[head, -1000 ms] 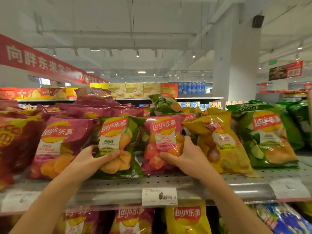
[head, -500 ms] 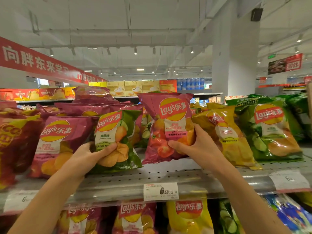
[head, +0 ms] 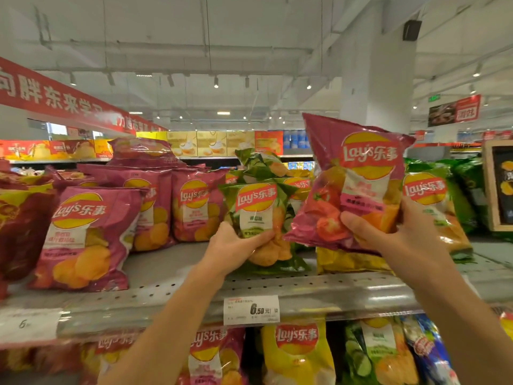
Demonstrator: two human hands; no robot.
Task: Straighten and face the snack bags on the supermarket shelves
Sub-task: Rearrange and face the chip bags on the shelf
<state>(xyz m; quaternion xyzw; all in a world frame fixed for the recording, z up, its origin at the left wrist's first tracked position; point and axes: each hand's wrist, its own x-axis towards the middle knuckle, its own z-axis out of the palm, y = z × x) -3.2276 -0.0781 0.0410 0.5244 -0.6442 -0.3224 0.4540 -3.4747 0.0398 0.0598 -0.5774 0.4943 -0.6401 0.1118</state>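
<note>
My right hand (head: 388, 240) grips a pink tomato-flavour Lay's bag (head: 358, 179) by its lower edge and holds it lifted off the shelf, tilted, face toward me. A green Lay's bag (head: 256, 207) is held at its lower left by my left hand (head: 236, 245), with its bottom resting on the metal shelf (head: 305, 287). Part of a yellow bag (head: 349, 259) shows under the lifted pink one. Pink bags (head: 88, 234) stand upright on the shelf's left side, more of them (head: 194, 207) behind.
Green bags (head: 433, 201) crowd the shelf's right end beside a wooden-framed sign (head: 499, 184). A dark red bag (head: 19, 226) sits at far left. A 6.50 price tag (head: 251, 309) hangs on the shelf edge. More bags (head: 297, 354) fill the shelf below.
My right hand has raised the pink tomato bag up and to the right, off the shelf. My left hand has slid the green bag rightward, baring shelf between it and the left pink bag.
</note>
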